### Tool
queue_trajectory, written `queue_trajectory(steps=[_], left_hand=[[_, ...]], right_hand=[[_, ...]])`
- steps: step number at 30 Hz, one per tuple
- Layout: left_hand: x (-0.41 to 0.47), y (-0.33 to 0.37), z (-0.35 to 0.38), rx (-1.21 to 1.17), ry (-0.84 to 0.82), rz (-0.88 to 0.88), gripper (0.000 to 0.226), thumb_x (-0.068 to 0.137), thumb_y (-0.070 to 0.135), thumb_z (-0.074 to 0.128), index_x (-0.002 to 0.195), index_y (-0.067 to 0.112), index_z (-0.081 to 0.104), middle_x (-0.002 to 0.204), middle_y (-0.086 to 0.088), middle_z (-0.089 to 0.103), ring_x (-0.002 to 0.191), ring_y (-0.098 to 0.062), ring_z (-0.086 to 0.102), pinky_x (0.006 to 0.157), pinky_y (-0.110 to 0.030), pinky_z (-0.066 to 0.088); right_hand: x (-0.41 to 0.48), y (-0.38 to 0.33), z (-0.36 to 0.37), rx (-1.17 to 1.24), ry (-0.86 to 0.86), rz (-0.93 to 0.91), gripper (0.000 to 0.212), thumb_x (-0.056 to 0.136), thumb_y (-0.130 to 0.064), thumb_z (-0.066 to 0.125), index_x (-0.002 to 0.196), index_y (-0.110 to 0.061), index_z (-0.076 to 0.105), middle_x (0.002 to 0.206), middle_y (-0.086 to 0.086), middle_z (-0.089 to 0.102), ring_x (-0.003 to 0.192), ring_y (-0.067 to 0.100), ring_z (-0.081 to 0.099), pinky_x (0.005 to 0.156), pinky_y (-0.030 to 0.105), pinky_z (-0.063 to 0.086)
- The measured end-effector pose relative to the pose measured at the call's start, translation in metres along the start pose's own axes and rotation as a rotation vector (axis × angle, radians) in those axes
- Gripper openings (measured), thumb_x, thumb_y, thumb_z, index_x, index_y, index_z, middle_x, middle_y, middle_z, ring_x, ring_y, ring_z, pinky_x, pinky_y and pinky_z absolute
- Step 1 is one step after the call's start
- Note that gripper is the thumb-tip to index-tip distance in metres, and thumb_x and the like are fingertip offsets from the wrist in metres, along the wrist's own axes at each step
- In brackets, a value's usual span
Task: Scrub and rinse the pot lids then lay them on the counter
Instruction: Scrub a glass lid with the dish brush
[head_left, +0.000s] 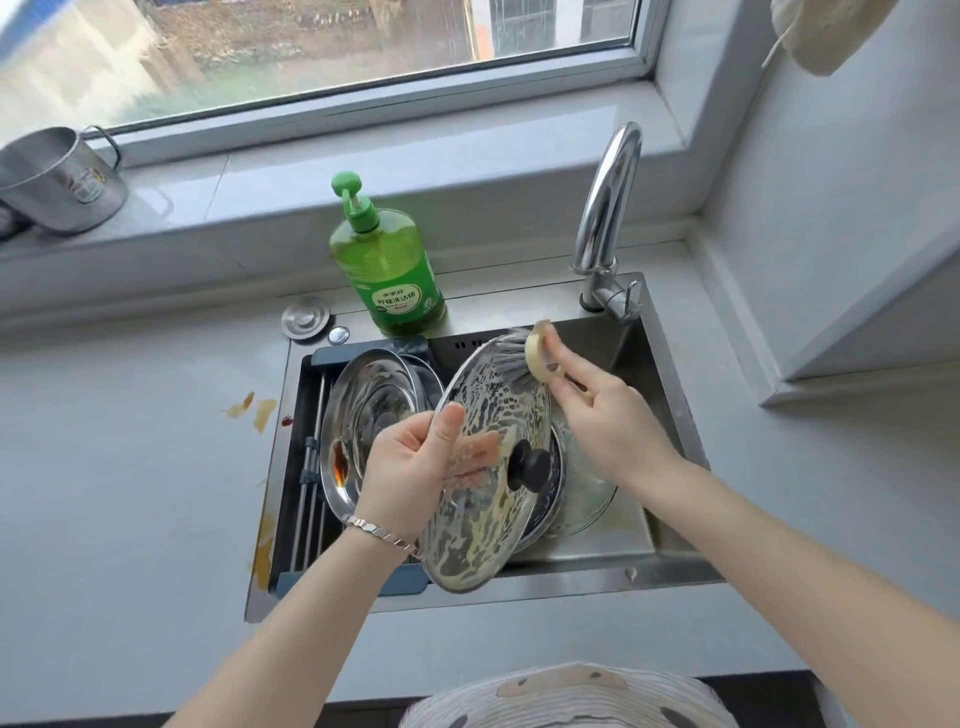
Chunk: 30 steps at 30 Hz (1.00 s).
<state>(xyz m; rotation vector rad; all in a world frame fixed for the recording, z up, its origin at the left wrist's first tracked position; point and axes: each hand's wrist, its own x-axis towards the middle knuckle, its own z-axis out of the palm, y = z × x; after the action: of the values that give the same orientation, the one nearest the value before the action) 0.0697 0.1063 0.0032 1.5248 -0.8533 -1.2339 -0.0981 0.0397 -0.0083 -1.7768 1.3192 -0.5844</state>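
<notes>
While I hold the glass lid (498, 410) over the sink (519, 592), my two hands work apart, with the lid between them.

1. Left hand (410, 467): grips the lid's left rim, thumb on the upper face, fingers behind the glass. The lid stands tilted on edge. As seen, its long axis runs from the near-left rim up to the far-right rim, with the black knob (530, 465) facing right.
2. Right hand (608, 415): fingers curl round the dish brush (519, 361). The bristles press on the lid's far rim. This hand lies beyond and right of the knob, so it is the nearer hand to the far rim.
3. Lid condition: yellowish residue and suds streak most of the glass. I judge scrubbing to be partway done and rinsing not yet begun.
4. Next stroke, in my judgement: draw the brush from the far rim down the long axis toward the knob, while the left hand braces the near rim against the push.

A steel lid (374, 400) lies left in the sink on the drain rack (311, 467). The faucet (608, 208) stands behind the right hand, and the counter (130, 467) lies to the left.
</notes>
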Motion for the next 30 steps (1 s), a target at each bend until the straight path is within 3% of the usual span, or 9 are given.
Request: queue_trajectory(steps=[2, 5, 8, 11, 14, 16, 20, 23, 30], left_hand=[[-0.001, 0.002, 0.001, -0.015, 0.01, -0.007, 0.04, 0.071, 0.042, 0.056, 0.071, 0.002, 0.051, 0.081, -0.024, 0.07, 0.077, -0.026, 0.072, 0.065, -0.043, 0.059], [-0.001, 0.004, -0.003, -0.022, 0.027, 0.011, 0.038, 0.076, 0.041, 0.053, 0.079, 0.006, 0.069, 0.082, -0.017, 0.072, 0.077, -0.028, 0.071, 0.066, -0.039, 0.059], [-0.002, 0.001, -0.004, -0.007, 0.039, -0.001, 0.072, 0.079, 0.057, 0.061, 0.078, -0.015, 0.057, 0.087, -0.041, 0.061, 0.083, -0.042, 0.068, 0.073, -0.06, 0.053], [-0.003, 0.0, 0.0, -0.008, 0.02, -0.001, 0.092, 0.063, 0.071, 0.064, 0.079, -0.018, 0.051, 0.084, -0.046, 0.055, 0.081, -0.058, 0.058, 0.074, -0.072, 0.044], [0.002, 0.001, -0.004, -0.027, 0.052, 0.003, 0.055, 0.068, 0.062, 0.063, 0.072, 0.008, 0.071, 0.078, -0.025, 0.069, 0.074, -0.04, 0.067, 0.072, -0.056, 0.055], [0.003, 0.0, -0.007, -0.046, 0.034, -0.023, 0.04, 0.071, 0.055, 0.06, 0.067, 0.017, 0.073, 0.077, -0.016, 0.071, 0.074, -0.031, 0.069, 0.074, -0.046, 0.056], [0.003, 0.001, -0.004, -0.093, 0.081, -0.063, 0.041, 0.068, 0.05, 0.059, 0.064, 0.011, 0.068, 0.086, -0.028, 0.069, 0.083, -0.038, 0.068, 0.079, -0.048, 0.053], [0.004, 0.002, -0.005, -0.113, 0.156, -0.063, 0.042, 0.073, 0.048, 0.056, 0.06, 0.009, 0.063, 0.065, -0.021, 0.062, 0.063, -0.027, 0.063, 0.063, -0.031, 0.052], [0.002, 0.006, -0.001, -0.207, 0.231, -0.127, 0.044, 0.069, 0.054, 0.056, 0.069, 0.01, 0.061, 0.08, -0.018, 0.067, 0.074, -0.034, 0.065, 0.072, -0.043, 0.055]], right_hand=[[-0.009, -0.007, 0.004, 0.034, -0.002, -0.053, 0.048, 0.099, -0.032, 0.04, 0.132, -0.062, 0.023, 0.074, 0.002, 0.068, 0.051, 0.011, 0.049, 0.058, 0.027, 0.046], [-0.037, -0.019, 0.012, -0.084, -0.116, -0.27, 0.056, 0.097, -0.026, 0.044, 0.127, -0.065, 0.018, 0.043, -0.008, 0.037, 0.04, 0.011, 0.037, 0.045, 0.015, 0.029], [-0.008, -0.004, -0.003, -0.116, -0.03, -0.113, 0.051, 0.098, -0.031, 0.041, 0.129, -0.067, 0.02, 0.063, -0.001, 0.064, 0.039, 0.008, 0.035, 0.046, 0.021, 0.033], [-0.001, -0.002, -0.009, -0.081, 0.006, -0.035, 0.05, 0.098, -0.031, 0.04, 0.132, -0.063, 0.02, 0.065, 0.001, 0.063, 0.036, 0.007, 0.034, 0.043, 0.018, 0.029], [-0.042, -0.019, 0.01, -0.109, -0.182, -0.261, 0.051, 0.094, -0.032, 0.04, 0.128, -0.062, 0.018, 0.045, -0.011, 0.037, 0.04, 0.009, 0.039, 0.043, 0.015, 0.028], [-0.04, -0.012, 0.01, -0.147, -0.183, -0.275, 0.05, 0.094, -0.032, 0.041, 0.126, -0.064, 0.019, 0.045, -0.013, 0.038, 0.041, 0.008, 0.04, 0.043, 0.014, 0.028], [-0.015, 0.006, 0.004, -0.042, -0.01, -0.033, 0.053, 0.098, -0.028, 0.041, 0.128, -0.066, 0.02, 0.074, 0.002, 0.068, 0.051, 0.007, 0.054, 0.054, 0.026, 0.044], [-0.047, -0.008, 0.022, -0.096, -0.161, -0.222, 0.055, 0.095, -0.026, 0.044, 0.126, -0.062, 0.017, 0.048, -0.009, 0.045, 0.041, 0.006, 0.042, 0.043, 0.015, 0.03], [-0.036, -0.012, 0.027, -0.055, -0.087, -0.182, 0.053, 0.097, -0.028, 0.039, 0.128, -0.066, 0.017, 0.054, -0.004, 0.052, 0.042, 0.01, 0.038, 0.047, 0.02, 0.033]])
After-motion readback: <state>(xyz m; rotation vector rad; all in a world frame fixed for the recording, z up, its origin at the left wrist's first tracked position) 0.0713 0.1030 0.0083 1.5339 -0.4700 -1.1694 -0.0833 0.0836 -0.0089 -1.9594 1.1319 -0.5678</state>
